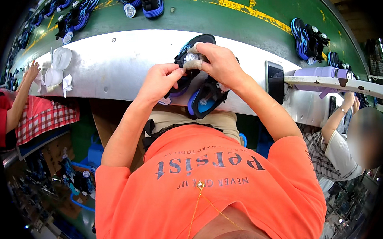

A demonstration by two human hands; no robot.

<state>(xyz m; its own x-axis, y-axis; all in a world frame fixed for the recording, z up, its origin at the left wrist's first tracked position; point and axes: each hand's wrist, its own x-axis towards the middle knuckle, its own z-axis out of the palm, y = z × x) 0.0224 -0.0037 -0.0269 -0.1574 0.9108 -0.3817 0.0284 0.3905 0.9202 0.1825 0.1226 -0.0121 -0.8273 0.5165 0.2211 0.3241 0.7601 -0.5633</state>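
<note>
A black sneaker with blue trim (205, 39) lies on the metal ledge in front of me, under both hands. My right hand (218, 63) wears beige covers on its fingertips and closes on a white crumpled wad (191, 57) at the shoe's upper. Beside it, my left hand (160, 81) has thumb and forefinger pinched together at the shoe's near side; what they hold is too small to make out. A second sneaker (207, 98), black with a blue-purple sole, rests at the ledge's near edge below my right hand. A round white tag (164, 100) hangs near my left wrist.
Shoe pairs (146, 4) stand on the green surface (221, 15) beyond the ledge (120, 58). Rightward are a phone (275, 81), a lilac bottle (315, 74) and a worn white bar (339, 81). Plastic cups (56, 67) sit left. Co-workers' arms (23, 90) reach in from both sides.
</note>
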